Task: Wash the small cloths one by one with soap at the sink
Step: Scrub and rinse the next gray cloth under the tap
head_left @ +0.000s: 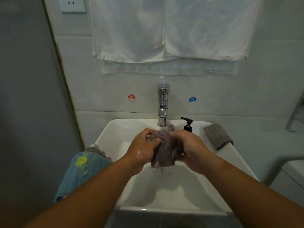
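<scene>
A wet grey-purple cloth (163, 148) is bunched over the white sink (164, 209), just below the chrome tap (162, 104). My left hand (143, 149) grips its left side with curled fingers; soap suds show on the back of the hand. My right hand (191, 148) grips its right side. Drops fall from the cloth's lower edge into the basin. A black soap pump bottle (188, 125) stands on the sink's back rim, right of the tap. A blue cloth with yellow patches (82, 171) hangs over the left rim. A folded grey cloth (218, 136) lies on the right rim.
White towels (164, 30) hang on the wall above the tap. Hot (131, 97) and cold (192, 100) stickers flank the tap. A wall socket (72, 4) is at the upper left. A grey wall runs along the left.
</scene>
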`<state>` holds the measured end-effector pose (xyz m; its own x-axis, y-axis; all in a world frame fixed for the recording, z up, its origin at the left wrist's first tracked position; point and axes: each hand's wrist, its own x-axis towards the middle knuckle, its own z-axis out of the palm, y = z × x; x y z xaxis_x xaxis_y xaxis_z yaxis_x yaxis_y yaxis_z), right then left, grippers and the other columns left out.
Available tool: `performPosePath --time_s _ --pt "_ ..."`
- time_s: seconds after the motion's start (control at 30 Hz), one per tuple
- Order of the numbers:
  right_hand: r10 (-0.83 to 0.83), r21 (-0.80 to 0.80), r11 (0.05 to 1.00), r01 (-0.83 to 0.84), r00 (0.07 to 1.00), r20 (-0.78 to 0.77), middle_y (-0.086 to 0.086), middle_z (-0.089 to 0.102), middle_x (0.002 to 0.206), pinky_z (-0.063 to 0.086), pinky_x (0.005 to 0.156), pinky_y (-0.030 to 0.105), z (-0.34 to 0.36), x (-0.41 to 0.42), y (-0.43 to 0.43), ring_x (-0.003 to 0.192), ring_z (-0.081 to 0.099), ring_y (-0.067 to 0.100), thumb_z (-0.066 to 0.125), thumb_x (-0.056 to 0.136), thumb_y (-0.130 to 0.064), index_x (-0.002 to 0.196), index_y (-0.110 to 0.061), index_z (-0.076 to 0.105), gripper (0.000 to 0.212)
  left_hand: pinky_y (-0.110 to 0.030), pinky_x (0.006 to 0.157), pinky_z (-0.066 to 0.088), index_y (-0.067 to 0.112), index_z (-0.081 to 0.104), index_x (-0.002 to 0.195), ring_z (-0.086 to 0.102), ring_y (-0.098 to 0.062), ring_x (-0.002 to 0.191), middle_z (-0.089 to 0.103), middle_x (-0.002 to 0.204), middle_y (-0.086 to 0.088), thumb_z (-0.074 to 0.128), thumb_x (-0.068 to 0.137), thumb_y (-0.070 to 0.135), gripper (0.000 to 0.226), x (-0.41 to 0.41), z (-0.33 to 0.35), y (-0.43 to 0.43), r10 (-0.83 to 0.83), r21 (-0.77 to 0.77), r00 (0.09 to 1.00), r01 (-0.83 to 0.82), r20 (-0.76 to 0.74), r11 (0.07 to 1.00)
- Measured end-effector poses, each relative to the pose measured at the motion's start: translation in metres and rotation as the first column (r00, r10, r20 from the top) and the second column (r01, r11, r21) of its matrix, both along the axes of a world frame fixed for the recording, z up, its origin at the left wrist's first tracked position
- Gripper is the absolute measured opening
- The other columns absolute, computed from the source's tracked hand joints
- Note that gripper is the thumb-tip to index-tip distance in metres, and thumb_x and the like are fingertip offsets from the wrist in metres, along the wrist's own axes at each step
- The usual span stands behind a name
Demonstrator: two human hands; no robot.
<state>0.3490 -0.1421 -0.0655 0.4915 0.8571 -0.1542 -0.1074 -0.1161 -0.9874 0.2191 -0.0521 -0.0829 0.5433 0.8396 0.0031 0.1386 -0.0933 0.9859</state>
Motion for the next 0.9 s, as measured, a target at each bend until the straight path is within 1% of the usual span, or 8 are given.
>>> performPosePath --time_s 0.13,0.23,0.33,0.43,0.57,0.67,0.77,0.9 --pt "-0.124 0.081 0.991 0.108 0.966 0.229 0.001 0.065 0.104 0.064 0.074 0.043 -0.001 -0.003 0.005 0.097 0.066 0.021 0.056 0.102 -0.034 0.104 -0.028 0.062 0.009 -0.042 0.08 0.064 0.035 0.055 0.114 0.067 -0.025 0.103 0.063 0.118 -0.005 0.054 0.105 0.027 0.012 0.004 0.002 -0.008 0.079 0.084 0.996 -0.083 0.048 0.993" --pt "-0.257 0.189 0.958 0.214 0.934 0.249 0.001 0.067 0.101 0.063 0.078 0.048 -0.001 -0.004 0.012 0.095 0.067 0.019 0.053 0.103 -0.038 0.101 -0.027 0.06 0.013 -0.035 0.07 0.064 0.036 0.046 0.121 0.069 -0.024 0.101 0.063 0.119 -0.005 0.046 0.107 0.033 0.014 0.008 0.004 -0.022 0.016 0.04 0.997 -0.019 0.069 0.999" --pt "-0.333 0.157 0.942 0.298 0.89 0.311 0.003 0.066 0.105 0.06 0.086 0.043 -0.004 -0.002 0.018 0.096 0.065 0.017 0.045 0.106 -0.038 0.109 -0.022 0.058 0.02 -0.033 0.067 0.063 0.033 0.046 0.123 0.071 -0.021 0.096 0.067 0.112 -0.004 0.041 0.108 0.036 0.016 0.016 0.002 -0.034 0.0 0.046 0.999 -0.002 0.044 0.999" --pt "-0.267 0.098 0.963 0.249 0.859 0.437 0.001 0.062 0.103 0.061 0.084 0.047 -0.014 -0.007 0.013 0.095 0.065 0.018 0.043 0.107 -0.035 0.111 -0.023 0.053 0.016 -0.038 0.071 0.062 0.028 0.055 0.108 0.068 -0.021 0.092 0.067 0.102 -0.004 0.045 0.108 0.029 0.01 0.022 0.003 -0.029 0.142 0.11 0.985 -0.152 0.094 0.982" --pt "-0.101 0.141 0.99 0.021 0.806 0.583 -0.007 0.061 0.096 0.056 0.066 0.017 -0.019 -0.031 -0.002 0.086 0.064 0.006 0.044 0.107 -0.031 0.113 -0.03 0.049 0.008 -0.035 0.079 0.057 0.024 0.058 0.099 0.064 -0.02 0.091 0.066 0.099 -0.003 0.046 0.107 0.026 0.014 0.021 0.002 -0.008 0.349 0.144 0.933 -0.359 0.092 0.922" --pt "-0.135 0.228 0.974 -0.005 0.793 0.595 -0.011 0.061 0.091 0.052 0.062 0.011 -0.014 -0.034 0.003 0.083 0.065 0.004 0.045 0.106 -0.028 0.111 -0.028 0.052 0.008 -0.037 0.071 0.057 0.026 0.055 0.103 0.064 -0.02 0.088 0.065 0.101 -0.006 0.037 0.11 0.035 0.021 0.023 -0.005 -0.014 0.261 0.104 0.965 -0.263 0.039 0.959" --pt "-0.269 0.21 0.962 0.177 0.752 0.601 -0.01 0.06 0.089 0.057 0.072 0.021 -0.012 -0.012 0.019 0.084 0.065 0.01 0.04 0.108 -0.032 0.108 -0.021 0.058 0.02 -0.025 0.057 0.052 0.025 0.053 0.111 0.062 -0.017 0.083 0.064 0.103 -0.006 0.033 0.109 0.041 0.026 0.025 -0.003 -0.036 0.09 0.09 0.995 -0.094 0.051 0.991" --pt "-0.189 0.09 0.981 0.17 0.771 0.608 0.003 0.067 0.08 0.062 0.072 0.043 -0.023 -0.016 0.019 0.074 0.069 0.017 0.034 0.109 -0.038 0.092 -0.016 0.062 0.04 -0.025 0.071 0.057 0.023 0.053 0.11 0.064 -0.014 0.09 0.064 0.1 -0.002 0.038 0.109 0.036 0.02 0.024 0.001 -0.027 0.171 0.282 0.984 -0.18 0.054 0.942"
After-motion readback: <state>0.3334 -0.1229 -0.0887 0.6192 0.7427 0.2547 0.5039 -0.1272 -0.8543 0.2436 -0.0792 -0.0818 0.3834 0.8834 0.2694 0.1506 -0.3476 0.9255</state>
